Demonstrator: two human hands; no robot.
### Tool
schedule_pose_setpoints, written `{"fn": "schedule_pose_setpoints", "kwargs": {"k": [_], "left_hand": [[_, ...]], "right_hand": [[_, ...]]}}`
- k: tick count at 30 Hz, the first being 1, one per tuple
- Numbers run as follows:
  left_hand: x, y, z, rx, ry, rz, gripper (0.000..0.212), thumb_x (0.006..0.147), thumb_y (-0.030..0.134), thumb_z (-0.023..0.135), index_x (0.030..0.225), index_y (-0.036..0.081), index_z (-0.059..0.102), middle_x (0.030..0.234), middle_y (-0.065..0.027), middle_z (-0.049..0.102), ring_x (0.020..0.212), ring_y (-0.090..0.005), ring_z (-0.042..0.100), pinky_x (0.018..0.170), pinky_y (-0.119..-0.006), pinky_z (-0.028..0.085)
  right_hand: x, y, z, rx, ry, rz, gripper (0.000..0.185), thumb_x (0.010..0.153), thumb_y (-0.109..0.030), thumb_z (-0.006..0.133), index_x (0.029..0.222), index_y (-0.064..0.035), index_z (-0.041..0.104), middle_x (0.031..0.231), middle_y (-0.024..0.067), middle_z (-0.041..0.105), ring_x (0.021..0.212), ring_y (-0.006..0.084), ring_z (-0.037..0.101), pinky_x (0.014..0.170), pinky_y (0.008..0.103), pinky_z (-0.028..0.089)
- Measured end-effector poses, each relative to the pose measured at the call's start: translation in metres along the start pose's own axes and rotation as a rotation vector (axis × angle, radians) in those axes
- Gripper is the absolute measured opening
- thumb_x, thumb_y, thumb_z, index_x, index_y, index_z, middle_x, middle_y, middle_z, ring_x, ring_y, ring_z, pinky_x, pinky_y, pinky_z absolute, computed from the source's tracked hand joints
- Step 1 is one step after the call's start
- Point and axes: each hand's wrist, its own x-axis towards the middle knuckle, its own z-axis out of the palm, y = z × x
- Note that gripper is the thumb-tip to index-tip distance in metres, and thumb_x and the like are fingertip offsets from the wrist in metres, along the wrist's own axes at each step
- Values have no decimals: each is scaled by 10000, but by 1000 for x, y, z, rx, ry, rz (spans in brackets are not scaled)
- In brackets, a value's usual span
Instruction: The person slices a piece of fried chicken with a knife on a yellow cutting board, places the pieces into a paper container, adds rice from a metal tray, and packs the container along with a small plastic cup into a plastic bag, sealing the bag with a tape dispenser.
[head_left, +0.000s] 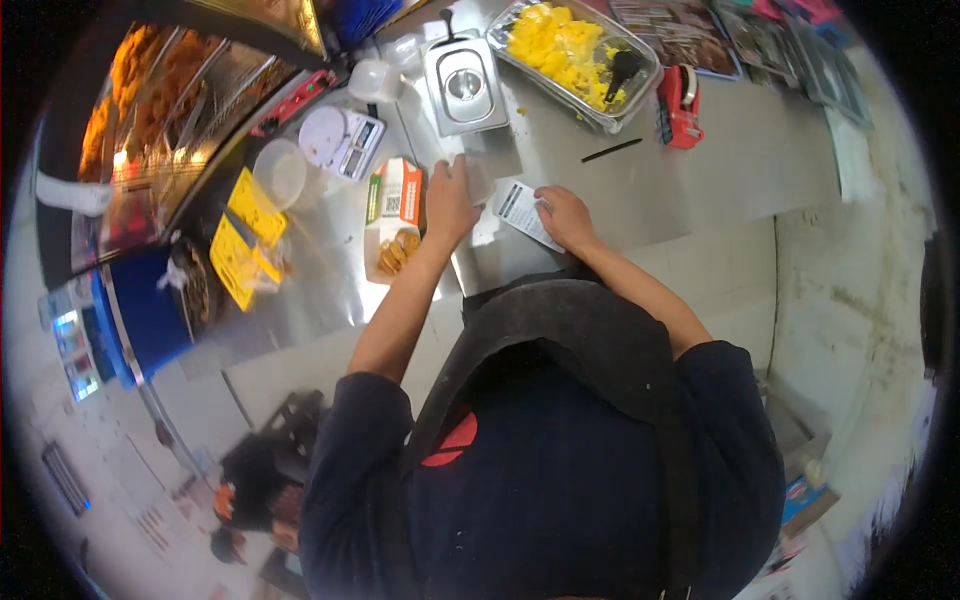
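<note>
My left hand (450, 201) grips a small clear plastic cup (480, 181) over the steel counter. To its right, the fingers of my right hand (568, 219) are curled at the edge of a printed paper slip (517, 208), which slants across the counter. Beside my left forearm an open cardboard food box (392, 187) holds several browned, fried-looking pieces (397, 252). Its raised lid is white, orange and green and bears a printed code. Just beyond my hands stands a lidded steel food pan (465, 86).
A tray (645, 94) of yellow food with a black scoop lies beyond, near a red tape dispenser (681, 109) and black pen (611, 150). Leftward are a kitchen scale (343, 142), clear tub (279, 175), yellow cutting board (244, 240) with a knife, and lit display case (165, 105). People are lower left.
</note>
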Motion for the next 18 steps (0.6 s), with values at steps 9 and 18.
{"fn": "schedule_pose_setpoints", "kwargs": {"k": [9, 18], "left_hand": [[6, 31, -6, -125, 119, -133, 821, 556, 148, 824, 1275, 45, 441, 1113, -193, 498, 1026, -378, 539, 864, -433, 476], [0, 74, 18, -66, -87, -367, 1053, 517, 186, 872, 1396, 64, 305, 1235, -226, 439, 1082, -401, 525, 870, -433, 491]], "right_hand": [[3, 8, -18, -180, -88, -173, 479, 764, -258, 701, 1192, -78, 585, 1083, 127, 494, 1029, 299, 478, 851, 425, 405], [15, 16, -27, -42, -23, -225, 411, 769, -220, 716, 1128, -43, 621, 1027, 147, 548, 978, 311, 539, 834, 393, 450]]}}
